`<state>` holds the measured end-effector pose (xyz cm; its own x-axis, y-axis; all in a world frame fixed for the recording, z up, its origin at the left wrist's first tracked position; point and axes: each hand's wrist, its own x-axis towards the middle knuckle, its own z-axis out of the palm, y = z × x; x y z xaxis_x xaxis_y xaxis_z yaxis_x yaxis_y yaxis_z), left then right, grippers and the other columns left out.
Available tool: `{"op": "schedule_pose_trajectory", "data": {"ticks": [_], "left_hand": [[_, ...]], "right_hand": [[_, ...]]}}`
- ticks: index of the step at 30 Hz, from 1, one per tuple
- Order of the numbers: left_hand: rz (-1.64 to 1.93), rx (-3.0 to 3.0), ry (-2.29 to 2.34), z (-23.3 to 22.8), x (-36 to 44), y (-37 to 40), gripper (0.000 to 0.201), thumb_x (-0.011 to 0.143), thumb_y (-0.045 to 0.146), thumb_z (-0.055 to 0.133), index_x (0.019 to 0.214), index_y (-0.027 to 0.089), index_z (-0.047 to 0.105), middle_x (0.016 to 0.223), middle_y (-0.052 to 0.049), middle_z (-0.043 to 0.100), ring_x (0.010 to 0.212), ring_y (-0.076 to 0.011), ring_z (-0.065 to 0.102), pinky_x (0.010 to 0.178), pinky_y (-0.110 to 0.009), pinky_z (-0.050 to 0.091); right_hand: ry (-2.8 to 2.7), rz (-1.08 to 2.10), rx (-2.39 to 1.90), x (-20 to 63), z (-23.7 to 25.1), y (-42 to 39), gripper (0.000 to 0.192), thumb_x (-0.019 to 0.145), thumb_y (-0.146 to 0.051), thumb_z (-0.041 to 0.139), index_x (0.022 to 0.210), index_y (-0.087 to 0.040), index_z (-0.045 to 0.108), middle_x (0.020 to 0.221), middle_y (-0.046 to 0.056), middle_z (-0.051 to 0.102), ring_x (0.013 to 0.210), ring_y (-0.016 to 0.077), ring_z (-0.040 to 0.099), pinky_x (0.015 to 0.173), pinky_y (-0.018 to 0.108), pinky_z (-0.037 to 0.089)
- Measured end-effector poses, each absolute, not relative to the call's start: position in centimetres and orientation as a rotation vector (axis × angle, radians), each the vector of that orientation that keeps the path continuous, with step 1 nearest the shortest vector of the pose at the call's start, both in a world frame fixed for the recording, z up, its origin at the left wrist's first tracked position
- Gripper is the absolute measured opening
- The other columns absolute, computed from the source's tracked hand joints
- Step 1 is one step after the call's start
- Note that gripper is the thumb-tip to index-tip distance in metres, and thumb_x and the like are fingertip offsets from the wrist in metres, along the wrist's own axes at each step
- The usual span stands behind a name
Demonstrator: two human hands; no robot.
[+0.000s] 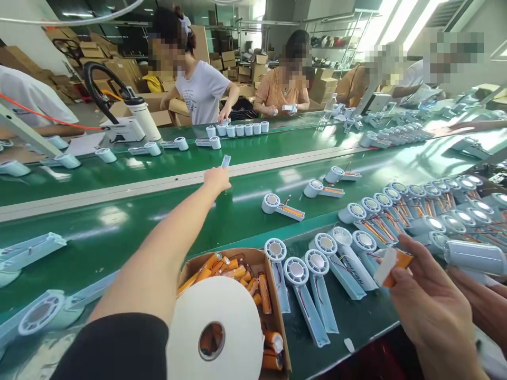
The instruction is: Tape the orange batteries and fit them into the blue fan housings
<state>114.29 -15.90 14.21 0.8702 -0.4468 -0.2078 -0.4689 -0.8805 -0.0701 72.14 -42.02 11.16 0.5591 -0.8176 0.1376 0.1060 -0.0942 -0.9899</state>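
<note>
My left hand [217, 180] reaches far out over the green belt, near the pale divider strip. Its fingers are closed on a light-blue plastic piece [226, 160], whose end pokes out beyond them; the rest is hidden. At the right, my right hand [435, 311] pinches an orange battery [403, 260] with a white piece on its left side. Just left of that hand lie several fan housings [296, 271] with round heads and open handles. A cardboard box [282, 316] of orange batteries [264, 293] stands below my left arm, with a large white roll [186, 327] on top.
Fan housings with batteries [291, 211] lie on the near green belt [166, 227]. Rows of fan housings [382, 200] fill the right side, where another person's hand [477, 293] shows. Across the divider [99, 194], co-workers [206, 87] handle parts beside the far belt.
</note>
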Motion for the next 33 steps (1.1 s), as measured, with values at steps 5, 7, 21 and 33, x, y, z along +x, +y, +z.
{"op": "schedule_pose_trajectory", "data": {"ticks": [5, 7, 21, 33], "left_hand": [[0.448, -2.879, 0.979, 14.3, 111.8, -11.2, 0.019, 0.081, 0.04, 0.084, 0.089, 0.023, 0.08, 0.097, -0.011, 0.08, 0.116, -0.031, 0.071, 0.107, -0.038, 0.052], [0.486, -2.885, 1.059, 13.4, 109.5, -9.8, 0.017, 0.08, 0.041, 0.082, 0.081, 0.024, 0.079, 0.081, -0.01, 0.077, 0.111, -0.0313, 0.071, 0.11, -0.04, 0.05], [0.471, -3.054, 1.231, 11.4, 108.0, -7.9, 0.033, 0.105, 0.049, 0.071, 0.11, 0.017, 0.076, 0.115, -0.008, 0.079, 0.108, -0.0232, 0.074, 0.102, -0.047, 0.061], [0.445, -3.222, 1.125, 10.3, 106.7, -10.6, 0.032, 0.106, 0.044, 0.072, 0.123, 0.018, 0.073, 0.128, -0.01, 0.074, 0.115, -0.0246, 0.072, 0.102, -0.048, 0.063]], "right_hand": [[0.511, -0.932, -1.488, 73.7, 14.7, -41.9, 0.047, 0.071, -0.057, 0.097, 0.116, -0.056, 0.084, 0.142, -0.002, 0.076, 0.127, 0.037, 0.075, 0.096, 0.056, 0.071], [0.346, -0.898, -1.442, 75.8, 16.0, -40.8, 0.043, 0.07, -0.054, 0.1, 0.11, -0.052, 0.084, 0.133, 0.0, 0.081, 0.109, 0.0329, 0.082, 0.087, 0.052, 0.072], [-0.227, 0.017, -2.498, 96.0, 13.2, -26.2, 0.034, 0.102, -0.028, 0.073, 0.135, -0.022, 0.065, 0.106, 0.003, 0.086, 0.099, 0.0174, 0.081, 0.092, 0.029, 0.059], [-0.214, 0.17, -2.929, 95.6, 11.6, -23.5, 0.03, 0.102, -0.035, 0.077, 0.128, -0.019, 0.075, 0.108, 0.019, 0.083, 0.103, 0.0355, 0.082, 0.093, 0.046, 0.062]]}}
